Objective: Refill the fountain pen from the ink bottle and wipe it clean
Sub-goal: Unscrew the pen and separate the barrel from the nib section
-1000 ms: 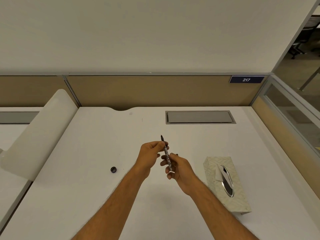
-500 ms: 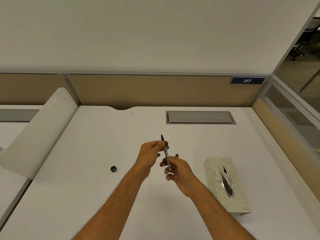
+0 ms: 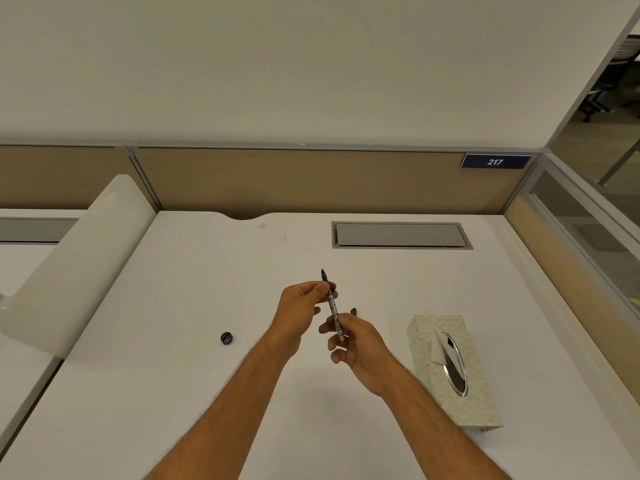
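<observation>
A slim fountain pen [image 3: 332,304] with a clear patterned barrel and a dark nib pointing away from me is held above the white desk. My left hand [image 3: 300,315] pinches its upper part near the nib. My right hand [image 3: 358,344] grips its lower end. A small dark round cap or bottle [image 3: 226,338] sits on the desk to the left of my hands; which of the two it is I cannot tell. A small dark piece [image 3: 353,311] lies just behind my right hand, partly hidden.
A patterned tissue box [image 3: 450,368] with a tissue sticking out stands to the right of my hands. A grey cable hatch [image 3: 400,234] is set into the desk at the back. Tan partition panels close the back and right; a white curved divider [image 3: 76,258] borders the left.
Both hands and the pen have stayed almost in place; the pen's tilt has shifted only slightly.
</observation>
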{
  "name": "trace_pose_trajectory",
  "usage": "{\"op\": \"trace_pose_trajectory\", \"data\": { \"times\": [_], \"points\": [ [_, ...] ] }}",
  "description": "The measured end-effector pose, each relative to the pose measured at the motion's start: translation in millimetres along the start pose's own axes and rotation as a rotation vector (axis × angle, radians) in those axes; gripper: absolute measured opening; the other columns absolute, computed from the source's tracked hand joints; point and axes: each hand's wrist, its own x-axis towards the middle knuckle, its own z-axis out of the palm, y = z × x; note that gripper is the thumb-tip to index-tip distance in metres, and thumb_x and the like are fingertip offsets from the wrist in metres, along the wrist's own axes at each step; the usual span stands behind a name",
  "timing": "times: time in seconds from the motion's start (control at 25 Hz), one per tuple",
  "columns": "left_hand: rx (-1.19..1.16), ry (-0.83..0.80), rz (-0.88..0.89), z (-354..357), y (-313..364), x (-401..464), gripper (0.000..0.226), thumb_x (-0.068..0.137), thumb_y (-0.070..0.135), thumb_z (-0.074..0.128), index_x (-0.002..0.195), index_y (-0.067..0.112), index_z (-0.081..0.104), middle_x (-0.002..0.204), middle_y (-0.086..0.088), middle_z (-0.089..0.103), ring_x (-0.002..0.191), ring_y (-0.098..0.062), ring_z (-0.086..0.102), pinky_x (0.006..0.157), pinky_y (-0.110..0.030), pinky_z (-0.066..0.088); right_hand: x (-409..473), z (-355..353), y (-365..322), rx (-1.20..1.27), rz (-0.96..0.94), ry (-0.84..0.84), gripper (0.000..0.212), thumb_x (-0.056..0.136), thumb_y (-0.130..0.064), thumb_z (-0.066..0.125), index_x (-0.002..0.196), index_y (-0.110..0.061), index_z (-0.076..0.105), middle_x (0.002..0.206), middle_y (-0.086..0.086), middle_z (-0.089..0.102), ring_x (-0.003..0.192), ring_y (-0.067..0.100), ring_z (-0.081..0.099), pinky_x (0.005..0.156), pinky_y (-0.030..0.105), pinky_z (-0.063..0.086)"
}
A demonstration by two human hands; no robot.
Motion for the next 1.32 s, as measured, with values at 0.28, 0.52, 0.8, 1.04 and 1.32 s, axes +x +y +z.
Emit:
{"op": "trace_pose_trajectory", "data": {
  "times": [0.28,0.52,0.8,1.04,1.32],
  "points": [
    [-0.001,-0.009,0.014,-2.1,2.4,1.7,0.020,0.099,0.024,0.056,0.100,0.017,0.075,0.097,0.001,0.078,0.100,-0.012,0.070,0.083,-0.029,0.048,0.8,-0.5,1.0,0.036,0.027,-0.042,0.038,0.105,-0.027,0.041,0.117,0.001,0.065,0.102,0.017,0.072,0.066,0.021,0.062,0.056,0.033,0.053],
    [0.011,0.008,0.001,-3.9,-0.5,1.2,0.022,0.099,0.023,0.055,0.104,0.015,0.075,0.100,-0.002,0.078,0.101,-0.014,0.070,0.086,-0.030,0.048,-0.2,-0.4,1.7,0.046,-0.001,-0.036,0.028,0.101,-0.023,0.053,0.115,-0.002,0.064,0.103,0.018,0.071,0.070,0.024,0.065,0.059,0.035,0.057],
    [0.019,0.002,-0.004,-2.9,-2.6,0.9,0.022,0.099,0.023,0.056,0.103,0.014,0.075,0.097,-0.001,0.078,0.099,-0.014,0.070,0.087,-0.030,0.048,1.0,2.8,0.6,0.008,-0.002,-0.052,0.032,0.105,-0.023,0.043,0.111,-0.002,0.066,0.106,0.018,0.073,0.076,0.025,0.069,0.069,0.038,0.060],
    [0.018,0.009,-0.005,-4.4,-3.2,2.2,0.021,0.099,0.023,0.056,0.096,0.019,0.076,0.094,-0.001,0.078,0.099,-0.015,0.070,0.090,-0.035,0.049,2.4,2.1,0.9,0.008,-0.013,-0.057,0.030,0.103,-0.023,0.048,0.121,-0.006,0.064,0.107,0.018,0.073,0.071,0.026,0.068,0.063,0.037,0.059],
    [0.016,-0.003,-0.009,-8.2,-7.4,4.2,0.020,0.099,0.023,0.056,0.097,0.018,0.076,0.096,-0.002,0.078,0.101,-0.018,0.071,0.097,-0.044,0.052,4.4,3.1,2.0,0.000,0.017,0.000,0.029,0.104,-0.012,0.042,0.114,-0.007,0.069,0.077,0.008,0.062,0.045,0.009,0.030,0.038,0.020,0.025]
  ]
}}
